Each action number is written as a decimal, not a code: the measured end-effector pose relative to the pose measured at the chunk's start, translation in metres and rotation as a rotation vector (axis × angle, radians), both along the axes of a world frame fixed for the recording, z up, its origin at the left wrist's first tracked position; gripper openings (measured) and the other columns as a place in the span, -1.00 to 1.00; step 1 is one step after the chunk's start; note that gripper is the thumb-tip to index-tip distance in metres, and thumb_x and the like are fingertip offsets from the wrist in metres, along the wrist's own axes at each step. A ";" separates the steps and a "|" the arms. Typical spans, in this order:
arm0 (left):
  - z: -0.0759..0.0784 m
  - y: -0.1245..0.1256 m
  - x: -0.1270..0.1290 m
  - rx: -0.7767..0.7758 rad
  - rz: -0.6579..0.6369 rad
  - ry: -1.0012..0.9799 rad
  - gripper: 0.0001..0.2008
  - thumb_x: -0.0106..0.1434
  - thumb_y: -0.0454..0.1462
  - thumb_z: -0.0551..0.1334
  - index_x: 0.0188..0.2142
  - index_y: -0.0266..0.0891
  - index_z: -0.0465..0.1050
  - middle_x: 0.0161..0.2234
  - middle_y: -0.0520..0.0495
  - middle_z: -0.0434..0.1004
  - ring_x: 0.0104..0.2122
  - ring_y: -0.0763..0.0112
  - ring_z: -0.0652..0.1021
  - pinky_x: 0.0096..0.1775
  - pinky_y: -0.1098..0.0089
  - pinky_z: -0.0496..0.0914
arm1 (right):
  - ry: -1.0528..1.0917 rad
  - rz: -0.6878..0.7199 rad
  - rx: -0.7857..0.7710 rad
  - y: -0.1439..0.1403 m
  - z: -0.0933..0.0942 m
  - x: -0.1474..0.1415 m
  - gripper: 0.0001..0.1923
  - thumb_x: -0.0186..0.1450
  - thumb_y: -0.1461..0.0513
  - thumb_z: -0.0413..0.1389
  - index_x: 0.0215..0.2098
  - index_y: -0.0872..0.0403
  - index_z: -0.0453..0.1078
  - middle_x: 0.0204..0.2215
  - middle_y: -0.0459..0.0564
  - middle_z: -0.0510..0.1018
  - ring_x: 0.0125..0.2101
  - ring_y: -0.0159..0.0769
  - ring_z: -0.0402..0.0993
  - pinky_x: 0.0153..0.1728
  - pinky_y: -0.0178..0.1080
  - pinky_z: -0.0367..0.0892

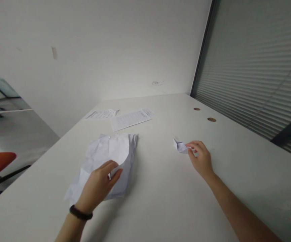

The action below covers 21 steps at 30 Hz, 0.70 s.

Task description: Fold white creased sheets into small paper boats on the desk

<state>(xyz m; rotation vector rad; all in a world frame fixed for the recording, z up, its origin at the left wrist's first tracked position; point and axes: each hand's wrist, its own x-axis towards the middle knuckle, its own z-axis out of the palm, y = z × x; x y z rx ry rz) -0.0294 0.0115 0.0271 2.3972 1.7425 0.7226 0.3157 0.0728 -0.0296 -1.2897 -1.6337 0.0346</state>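
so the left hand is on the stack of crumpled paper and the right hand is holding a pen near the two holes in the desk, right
Not quite. The head view shows the right hand pinching a small folded piece of paper, not a pen. The rest holds: the left hand rests on the stack of crumpled paper, and the two holes lie in the desk beyond the right hand.

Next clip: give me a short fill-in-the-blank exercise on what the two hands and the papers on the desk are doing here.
1. The left hand rests on a stack of ____ white paper.
2. The right hand touches a small ____ paper piece.
3. A dark band sits on the ____ wrist.
4. Two printed sheets lie ____ the stack, towards the wall.

Missing words: crumpled; folded; left; beyond
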 end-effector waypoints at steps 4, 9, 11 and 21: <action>-0.011 -0.013 0.040 0.011 -0.196 -0.183 -0.80 0.25 -0.20 0.06 -0.45 -0.22 0.32 -0.43 -0.02 0.41 -0.52 0.49 0.43 -0.46 0.51 0.30 | 0.156 0.389 -0.278 -0.019 0.002 -0.034 -0.79 0.24 0.20 -0.02 -0.20 0.06 0.36 -0.32 0.02 0.44 -0.40 -0.35 0.38 -0.43 -0.28 0.37; -0.042 -0.032 0.085 -0.151 -0.391 -0.273 -0.78 0.27 -0.22 0.06 -0.47 -0.23 0.33 -0.45 -0.06 0.42 -0.49 0.45 0.43 -0.45 0.49 0.32 | 0.395 0.677 -0.635 -0.032 -0.012 -0.056 -0.47 0.23 0.16 -0.01 0.14 0.05 -0.01 -0.18 0.08 0.40 -0.46 -0.41 0.40 -0.45 -0.29 0.38; -0.046 -0.036 0.092 -0.221 -0.519 -0.312 -0.76 0.29 -0.18 0.04 -0.39 -0.23 0.38 -0.38 -0.10 0.46 -0.39 0.41 0.47 -0.35 0.47 0.36 | 0.392 0.659 -0.634 -0.031 -0.019 -0.056 -0.35 0.20 0.22 0.03 0.19 0.02 -0.12 -0.16 0.08 0.39 -0.44 -0.40 0.40 -0.42 -0.26 0.38; -0.039 -0.005 0.041 0.051 -0.171 0.100 -0.66 0.23 -0.18 0.09 0.00 -0.10 0.29 0.15 -0.14 0.14 0.16 0.07 0.12 0.10 -0.03 0.05 | -0.307 -0.038 -0.095 -0.006 -0.011 -0.020 -0.77 0.12 0.34 0.07 -0.26 0.02 0.45 -0.11 0.10 0.35 -0.12 -0.06 0.23 -0.09 0.02 0.21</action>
